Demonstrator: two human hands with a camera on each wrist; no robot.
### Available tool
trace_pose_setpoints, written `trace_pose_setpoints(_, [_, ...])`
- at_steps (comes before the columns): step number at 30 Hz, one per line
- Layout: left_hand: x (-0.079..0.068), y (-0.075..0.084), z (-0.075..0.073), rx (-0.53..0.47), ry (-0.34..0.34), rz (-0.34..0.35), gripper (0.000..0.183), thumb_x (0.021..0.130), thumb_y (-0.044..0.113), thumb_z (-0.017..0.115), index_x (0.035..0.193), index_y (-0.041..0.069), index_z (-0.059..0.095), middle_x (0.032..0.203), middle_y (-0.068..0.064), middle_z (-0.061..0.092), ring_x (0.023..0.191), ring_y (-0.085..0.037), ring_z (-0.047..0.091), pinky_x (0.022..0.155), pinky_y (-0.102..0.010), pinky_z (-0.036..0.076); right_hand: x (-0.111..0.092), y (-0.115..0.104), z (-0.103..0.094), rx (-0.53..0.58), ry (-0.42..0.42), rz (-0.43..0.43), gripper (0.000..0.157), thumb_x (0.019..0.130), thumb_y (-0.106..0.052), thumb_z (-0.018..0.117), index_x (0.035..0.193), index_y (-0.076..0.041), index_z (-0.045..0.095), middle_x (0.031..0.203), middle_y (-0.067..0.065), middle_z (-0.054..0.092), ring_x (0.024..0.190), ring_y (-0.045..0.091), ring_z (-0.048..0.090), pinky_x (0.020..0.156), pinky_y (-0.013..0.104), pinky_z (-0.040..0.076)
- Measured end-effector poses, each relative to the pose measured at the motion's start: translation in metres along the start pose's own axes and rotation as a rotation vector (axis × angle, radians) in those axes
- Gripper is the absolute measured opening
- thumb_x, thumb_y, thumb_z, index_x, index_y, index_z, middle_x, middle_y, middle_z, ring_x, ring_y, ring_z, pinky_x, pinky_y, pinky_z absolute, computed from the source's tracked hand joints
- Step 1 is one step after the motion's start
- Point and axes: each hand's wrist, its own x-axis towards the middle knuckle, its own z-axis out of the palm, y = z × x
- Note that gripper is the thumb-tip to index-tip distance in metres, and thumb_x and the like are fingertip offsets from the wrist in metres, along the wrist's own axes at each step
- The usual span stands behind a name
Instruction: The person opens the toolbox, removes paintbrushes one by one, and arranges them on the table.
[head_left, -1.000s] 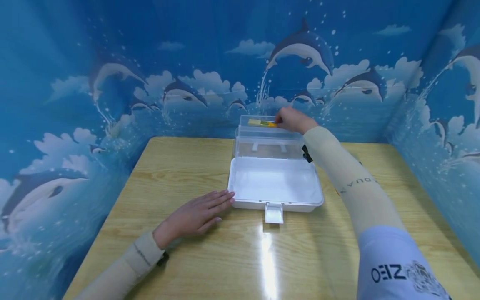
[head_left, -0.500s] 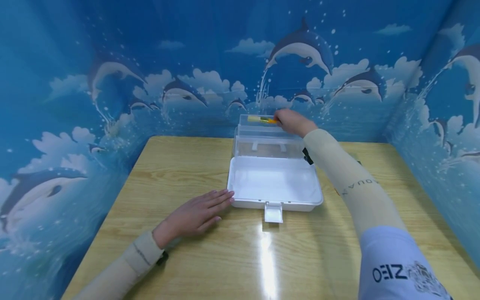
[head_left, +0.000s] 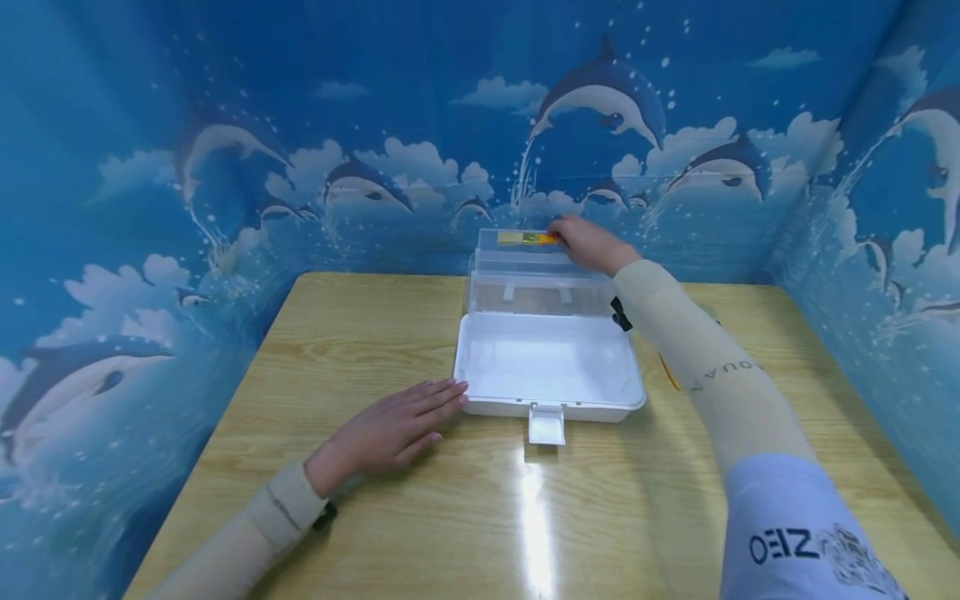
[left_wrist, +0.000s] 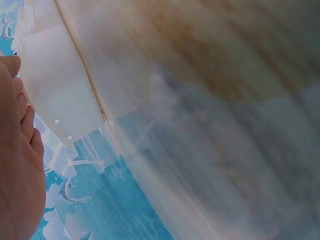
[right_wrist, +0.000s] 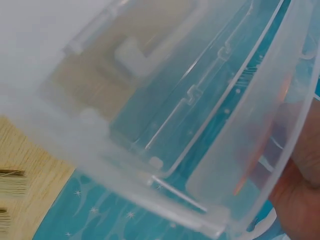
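A box with a white base (head_left: 551, 358) stands on the table, its clear lid (head_left: 536, 296) raised at the back. My right hand (head_left: 588, 243) holds a paintbrush (head_left: 525, 238) by its orange handle at the lid's top edge. The pale bristles point left. Through clear plastic (right_wrist: 225, 150) in the right wrist view, the orange handle (right_wrist: 265, 135) shows beside the right hand (right_wrist: 300, 185). Whether the brush touches the plastic, I cannot tell. My left hand (head_left: 390, 425) lies flat with straight fingers, fingertips at the base's front left corner. The left wrist view shows the left hand (left_wrist: 20, 165) partly.
The white latch (head_left: 547, 427) hangs down at the box's front. A thin orange item (head_left: 668, 372) lies beside the right sleeve, mostly covered. Bristle ends (right_wrist: 11, 184) of two brushes show on the wood table (right_wrist: 45, 150). Dolphin-print cloth (head_left: 420, 125) stands behind the table.
The paintbrush has risen slightly and now lies more level. My right forearm has shifted a little to the right, uncovering more of the orange item. The left hand stays put.
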Motion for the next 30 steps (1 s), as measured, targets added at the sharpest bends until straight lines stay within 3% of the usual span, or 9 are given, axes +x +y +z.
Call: trace_pose_setpoints(30, [0.000, 0.002, 0.002, 0.025, -0.004, -0.018, 0.062, 0.108, 0.029, 0.049, 0.162, 0.012, 0.026, 0.170, -0.003, 0.020, 0.155, -0.021, 0.023, 0.128, -0.038, 0.022, -0.043, -0.001, -0.011, 0.031, 0.136, -0.015, 0.030, 0.108, -0.006, 0.047, 0.133, 0.003, 0.060, 0.126, 0.022, 0.059, 0.116, 0.034, 0.058, 0.102, 0.049, 0.053])
